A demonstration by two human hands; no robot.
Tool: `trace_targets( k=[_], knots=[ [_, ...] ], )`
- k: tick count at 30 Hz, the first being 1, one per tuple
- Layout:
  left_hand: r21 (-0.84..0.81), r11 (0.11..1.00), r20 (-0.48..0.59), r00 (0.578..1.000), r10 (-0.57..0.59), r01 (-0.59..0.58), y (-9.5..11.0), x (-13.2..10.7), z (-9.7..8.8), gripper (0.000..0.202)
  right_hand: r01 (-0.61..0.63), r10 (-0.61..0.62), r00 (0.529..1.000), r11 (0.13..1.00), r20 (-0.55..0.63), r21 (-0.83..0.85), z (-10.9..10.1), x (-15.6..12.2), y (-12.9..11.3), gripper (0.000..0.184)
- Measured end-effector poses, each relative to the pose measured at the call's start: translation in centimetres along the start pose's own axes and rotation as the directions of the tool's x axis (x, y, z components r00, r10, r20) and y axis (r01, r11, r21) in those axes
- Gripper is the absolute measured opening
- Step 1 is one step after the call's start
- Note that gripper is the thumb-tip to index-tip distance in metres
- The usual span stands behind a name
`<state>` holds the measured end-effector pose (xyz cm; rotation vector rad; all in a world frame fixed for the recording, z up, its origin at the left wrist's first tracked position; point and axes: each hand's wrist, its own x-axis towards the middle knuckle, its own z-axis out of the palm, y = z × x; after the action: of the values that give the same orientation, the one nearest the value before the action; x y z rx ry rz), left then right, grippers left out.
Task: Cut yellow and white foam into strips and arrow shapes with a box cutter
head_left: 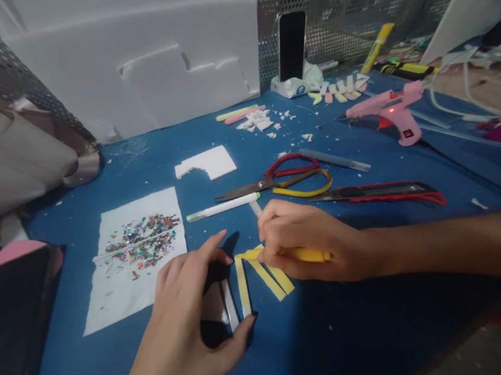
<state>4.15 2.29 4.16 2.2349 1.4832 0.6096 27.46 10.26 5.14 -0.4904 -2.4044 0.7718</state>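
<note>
My right hand (305, 238) is closed round a yellow marker (307, 254), its tip at the top end of a narrow yellow strip (243, 286). My left hand (197, 309) curves about that strip, index fingertip by the top end and thumb at the bottom end, holding it on the table. A white strip (230, 305) lies just left of it, inside the curl of my left hand. Two more yellow strips (268, 279) lie to the right, partly hidden under my right hand.
Beyond my hands lie scissors (268, 183), a white pen (223, 207), a cutter knife (379, 190) and a cut white foam piece (215, 162). Colourful flakes (147, 239) cover a paper sheet (128, 309). A pink glue gun (398, 109) with its cord stands right; a dark phone (16, 326) lies left.
</note>
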Motion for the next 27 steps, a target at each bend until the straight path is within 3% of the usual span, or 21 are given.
trace_targets(
  k=[5,11,16,27],
  knots=[
    [-0.005,1.0,0.002,1.0,-0.007,0.007,0.05,-0.03,-0.06,0.075,0.043,-0.043,0.998,0.999,0.039,-0.001,0.07,-0.01,0.0,0.014],
    [0.001,1.0,-0.005,1.0,-0.003,0.003,-0.04,0.06,0.13,0.076,0.197,-0.201,0.97,0.979,0.138,0.047,0.12,-0.01,-0.07,0.013],
    [0.025,1.0,-0.006,1.0,-0.005,0.005,0.07,0.17,0.04,0.076,0.006,-0.006,1.0,0.998,0.007,-0.062,0.05,-0.04,-0.09,0.017],
    [0.004,1.0,0.011,1.0,-0.022,0.021,0.16,0.18,-0.08,0.075,0.02,-0.023,0.996,0.999,-0.082,-0.034,0.08,-0.12,-0.12,0.015]
  ],
)
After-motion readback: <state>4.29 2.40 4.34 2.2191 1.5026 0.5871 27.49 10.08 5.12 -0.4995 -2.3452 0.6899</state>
